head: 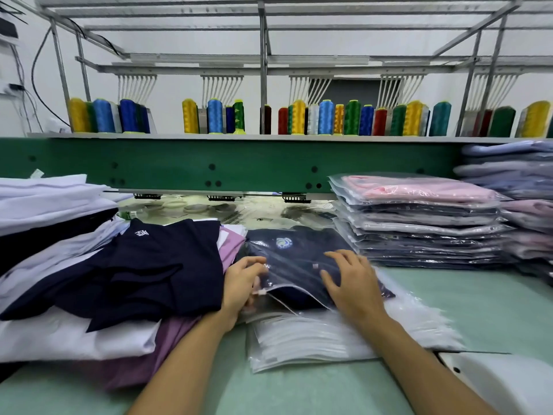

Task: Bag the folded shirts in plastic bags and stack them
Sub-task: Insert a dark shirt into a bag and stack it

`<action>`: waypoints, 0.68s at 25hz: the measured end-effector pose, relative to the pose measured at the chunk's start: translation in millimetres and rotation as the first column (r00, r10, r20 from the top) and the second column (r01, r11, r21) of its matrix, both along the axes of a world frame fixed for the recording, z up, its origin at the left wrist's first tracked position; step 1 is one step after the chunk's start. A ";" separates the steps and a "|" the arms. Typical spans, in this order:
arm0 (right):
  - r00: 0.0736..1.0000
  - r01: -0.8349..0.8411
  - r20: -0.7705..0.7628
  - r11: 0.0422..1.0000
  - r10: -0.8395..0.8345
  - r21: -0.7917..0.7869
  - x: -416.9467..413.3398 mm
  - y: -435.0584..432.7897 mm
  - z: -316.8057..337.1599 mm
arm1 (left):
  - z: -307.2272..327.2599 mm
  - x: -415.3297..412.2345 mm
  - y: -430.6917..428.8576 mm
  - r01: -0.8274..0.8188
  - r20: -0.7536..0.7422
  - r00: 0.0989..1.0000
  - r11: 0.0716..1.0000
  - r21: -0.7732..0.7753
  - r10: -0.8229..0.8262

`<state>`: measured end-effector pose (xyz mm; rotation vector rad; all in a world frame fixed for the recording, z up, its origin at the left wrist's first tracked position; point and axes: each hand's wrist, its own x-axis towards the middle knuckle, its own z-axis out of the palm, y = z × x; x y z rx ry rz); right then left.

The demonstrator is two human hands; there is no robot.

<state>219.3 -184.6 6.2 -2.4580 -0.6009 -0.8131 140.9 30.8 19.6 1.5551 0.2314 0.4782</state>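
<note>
The navy shirt [299,299] is lying inside a clear bag [299,259] on a pile of spare bags [314,339], on the table [478,301] between the loose shirts [149,265] and the bagged stack [419,223]. The left hand [242,283] is pinching the bag's mouth at its left corner with curled fingers, though blur is hiding the exact grip. The right hand [353,283] is pressing flat on top, fingers spread and holding nothing.

The packet is looking light and soft: limp knit cloth under thin, glossy, wrinkling film. It is likely sliding easily on the slick bags beneath, so it is best lifted by both side edges, or from underneath, to avoid sagging. The stack is showing flat rectangular packets in pink, grey and navy.
</note>
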 end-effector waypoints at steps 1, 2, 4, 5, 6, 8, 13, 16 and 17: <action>0.984 -0.163 0.080 0.985 0.159 0.047 -8.9 6.1 5.1 | 1.8 -2.0 -0.1 0.077 -0.007 0.997 0.993 -0.093 -0.078; 0.945 -0.300 0.150 0.953 0.290 0.046 -19.0 14.0 8.7 | 3.1 -3.0 -0.5 0.147 0.007 0.989 0.976 -0.163 -0.147; 0.862 -0.466 0.213 0.884 0.460 -0.021 -36.9 32.1 10.2 | 5.2 -3.1 -2.0 0.248 0.072 0.969 0.932 -0.265 -0.238; 0.842 -0.494 0.224 0.868 0.491 -0.045 -43.0 40.9 9.6 | 6.4 -2.8 -3.0 0.276 0.102 0.961 0.913 -0.302 -0.256; 0.837 -0.486 0.256 0.872 0.483 -0.057 -46.5 47.9 9.4 | 7.2 -2.3 -4.2 0.292 0.125 0.956 0.895 -0.336 -0.265; 0.828 -0.415 0.390 0.908 0.403 -0.059 -47.9 55.3 11.0 | 6.4 -1.9 -5.9 0.304 0.144 0.953 0.866 -0.398 -0.268; 0.758 -0.246 0.582 0.955 0.296 -0.166 -41.6 56.4 13.6 | 6.7 -3.9 -7.3 0.305 0.165 0.952 0.808 -0.505 -0.256; 0.785 -0.183 0.571 0.970 0.241 -0.158 -39.9 53.8 13.5 | 8.3 -4.0 -10.7 0.305 0.224 0.951 0.754 -0.581 -0.212; 0.792 -0.173 0.564 0.973 0.231 -0.156 -39.9 52.7 13.9 | 9.4 -3.6 -11.6 0.303 0.239 0.951 0.739 -0.602 -0.196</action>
